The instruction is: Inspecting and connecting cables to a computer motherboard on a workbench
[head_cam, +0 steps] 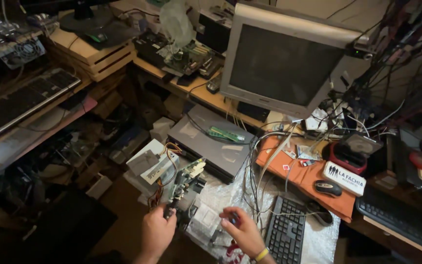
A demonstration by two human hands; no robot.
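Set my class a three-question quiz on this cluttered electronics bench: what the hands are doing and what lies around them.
1. True or false: the left hand grips the edge of the upright circuit board.
2. What lies on the grey flat case? A) green memory stick B) mouse C) keyboard
3. What colour is the band on the right hand wrist?

Key: 1 true; 2 A, the green memory stick; 3 yellow.

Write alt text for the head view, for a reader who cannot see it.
A person's left hand grips an upright circuit board while the right hand rests on bubble wrap beside a black keyboard. A grey monitor stands behind, amid tangled cables.
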